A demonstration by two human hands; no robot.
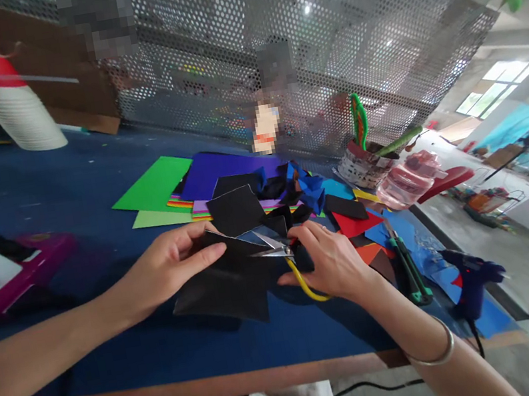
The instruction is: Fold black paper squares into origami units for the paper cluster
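My left hand pinches the upper left edge of a sheet of black paper, held above the blue tabletop. In my right hand is a pair of scissors with yellow handles. The blades stand apart, pointing left, at the right edge of the black paper. Behind the paper lies another black piece, over a stack with a purple sheet and a green sheet. Folded blue and black paper shapes sit just beyond my right hand.
Right of my right hand lie red paper, a green utility knife and a dark blue glue gun with a cord. A tool holder and a pink bottle stand behind. Stacked paper cups and a magenta device are at left.
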